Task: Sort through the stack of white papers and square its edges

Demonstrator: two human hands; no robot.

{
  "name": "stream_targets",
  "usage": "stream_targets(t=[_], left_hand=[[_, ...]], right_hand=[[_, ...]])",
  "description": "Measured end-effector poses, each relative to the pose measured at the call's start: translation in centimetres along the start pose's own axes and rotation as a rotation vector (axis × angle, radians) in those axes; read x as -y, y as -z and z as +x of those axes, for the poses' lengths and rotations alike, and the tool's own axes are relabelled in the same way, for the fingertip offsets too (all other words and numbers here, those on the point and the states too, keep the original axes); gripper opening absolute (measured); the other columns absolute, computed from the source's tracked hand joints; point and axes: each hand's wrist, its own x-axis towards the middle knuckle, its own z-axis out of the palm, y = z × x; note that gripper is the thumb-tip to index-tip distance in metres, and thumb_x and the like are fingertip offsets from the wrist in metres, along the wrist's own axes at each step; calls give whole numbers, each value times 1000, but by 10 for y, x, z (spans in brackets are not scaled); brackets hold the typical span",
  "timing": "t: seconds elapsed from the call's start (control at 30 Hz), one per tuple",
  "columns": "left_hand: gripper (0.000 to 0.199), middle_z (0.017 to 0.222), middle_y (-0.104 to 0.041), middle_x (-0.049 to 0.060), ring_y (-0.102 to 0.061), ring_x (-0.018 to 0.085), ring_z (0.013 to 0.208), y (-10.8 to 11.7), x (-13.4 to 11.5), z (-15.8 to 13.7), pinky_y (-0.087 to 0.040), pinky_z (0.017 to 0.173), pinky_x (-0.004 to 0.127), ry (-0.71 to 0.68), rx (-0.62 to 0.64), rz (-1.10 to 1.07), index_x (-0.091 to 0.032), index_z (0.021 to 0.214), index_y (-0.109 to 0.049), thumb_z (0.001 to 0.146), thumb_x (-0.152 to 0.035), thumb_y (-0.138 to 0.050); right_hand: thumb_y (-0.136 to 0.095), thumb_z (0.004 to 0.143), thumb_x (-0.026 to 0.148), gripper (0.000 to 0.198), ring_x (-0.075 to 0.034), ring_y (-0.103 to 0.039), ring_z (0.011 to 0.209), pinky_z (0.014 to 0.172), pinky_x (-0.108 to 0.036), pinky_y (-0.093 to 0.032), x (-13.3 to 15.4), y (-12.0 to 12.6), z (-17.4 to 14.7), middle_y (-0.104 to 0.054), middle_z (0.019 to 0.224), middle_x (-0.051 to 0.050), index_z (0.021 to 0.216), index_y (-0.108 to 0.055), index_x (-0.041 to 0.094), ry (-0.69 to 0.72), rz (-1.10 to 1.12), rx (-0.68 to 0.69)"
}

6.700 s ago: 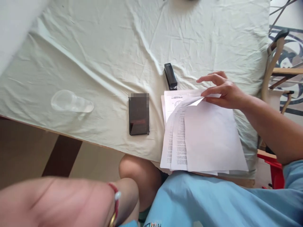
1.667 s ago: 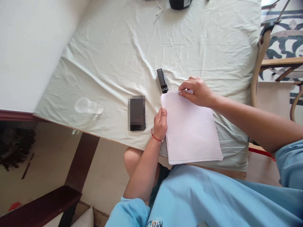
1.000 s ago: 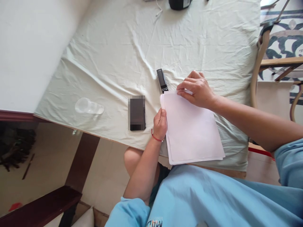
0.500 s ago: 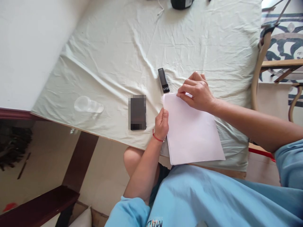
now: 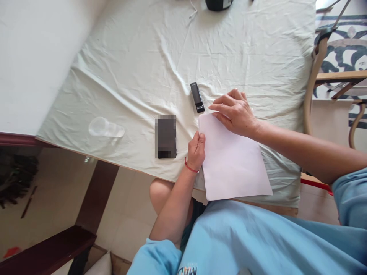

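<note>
A stack of white paper sheets point(image 5: 235, 160) lies at the table's front edge, close to my body. My left hand point(image 5: 196, 151), a red string around its wrist, grips the stack's left edge with the thumb on top. At the top edge is my right hand point(image 5: 233, 110). Its thumb rests by the paper's rim, and the index finger stretches past it, a small gap between the two. Just beyond the top left corner lies a slim black oblong object point(image 5: 197, 97) with pale marks at one end. Left of my left hand is a dark rectangular object point(image 5: 166, 137), partly pixelated.
A clear plastic bottle or cup point(image 5: 106, 127) lies on its side at the left of the cloth-covered table point(image 5: 129, 76). A black rounded object point(image 5: 218, 4) and a white cord point(image 5: 193, 10) are at the far edge. A wooden-armed chair point(image 5: 315, 84) stands at the right.
My right thumb and index finger have parted from their pinch at the paper's top edge, and the hand has shifted slightly left. My left hand keeps its hold.
</note>
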Motion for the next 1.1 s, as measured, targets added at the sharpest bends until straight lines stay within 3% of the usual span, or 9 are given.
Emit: stream_targets(t=[0.23, 0.5, 0.73, 0.97, 1.1], left_hand=[[59, 97, -72, 10, -68, 30, 109, 0, 1, -1, -56, 99, 43, 29, -20, -48, -19, 107, -73, 96, -74, -58], [53, 110, -72, 10, -68, 25, 107, -1, 0, -1, -54, 99, 38, -13, 5, -42, -18, 112, -72, 102, -67, -54], [55, 109, -72, 11, -67, 25, 103, 0, 0, 0, -54, 97, 39, -50, 5, 25, -20, 117, -70, 102, -69, -50], [60, 88, -68, 9, -67, 29, 102, -5, -5, -1, -53, 96, 41, -35, 43, 111, -20, 112, -70, 100, -75, -49], [58, 89, -68, 9, -66, 29, 103, -13, -13, -7, -52, 95, 41, -3, 9, 113, -20, 108, -68, 102, -73, -47]], right_hand=[[-41, 110, 41, 42, -32, -55, 115, 102, -52, -33, 1, -1, 0, -73, 113, -11, 116, -80, 27, 29, 31, 44], [-39, 111, 42, 43, -30, -56, 114, 100, -50, -34, 2, 0, -1, -75, 114, -10, 115, -79, 27, 66, 18, 82], [-35, 110, 34, 44, -29, -55, 112, 99, -49, -34, 7, -2, -3, -77, 110, -10, 141, -66, 25, 61, 8, 114], [-41, 107, 30, 31, -29, -55, 108, 97, -48, -33, 7, 0, -2, -75, 98, -8, 106, -72, 24, 104, 18, 143], [-37, 109, 32, 35, -28, -57, 105, 95, -46, -34, 5, 2, -2, -74, 98, -9, 106, -70, 22, 109, 17, 166]])
